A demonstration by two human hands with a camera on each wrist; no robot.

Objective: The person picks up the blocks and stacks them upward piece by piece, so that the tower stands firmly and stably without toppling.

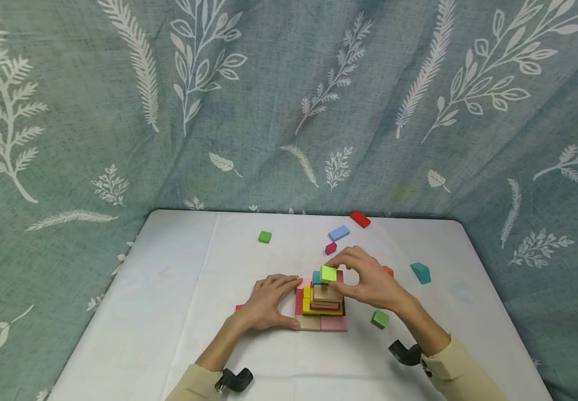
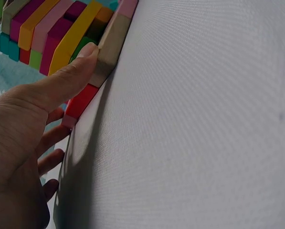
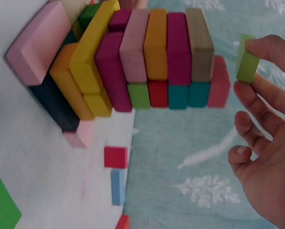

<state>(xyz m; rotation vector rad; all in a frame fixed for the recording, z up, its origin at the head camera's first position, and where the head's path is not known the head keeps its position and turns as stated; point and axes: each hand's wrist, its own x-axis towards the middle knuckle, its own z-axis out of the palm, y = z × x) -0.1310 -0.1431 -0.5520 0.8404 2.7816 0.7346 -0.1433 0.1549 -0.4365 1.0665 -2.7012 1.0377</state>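
A layered tower of coloured wooden blocks (image 1: 327,294) stands on a flat base of blocks in the head view. Between thumb and fingertips my right hand (image 1: 371,278) pinches a light green block (image 3: 246,59) close above the tower's top. In the right wrist view a gap shows between this block and the top layer. My left hand (image 1: 270,303) lies at the left side of the base, fingers spread. Its thumb touches the natural wood block (image 2: 110,50) at the front corner, and its fingers reach along the red block (image 2: 81,101).
Toward the table's back lie a green block (image 1: 265,237), a light blue block (image 1: 339,233), a red block (image 1: 360,218) and a magenta block (image 1: 331,248). Right of the tower are a teal block (image 1: 421,273), a partly hidden orange block (image 1: 388,271) and a green block (image 1: 380,319).
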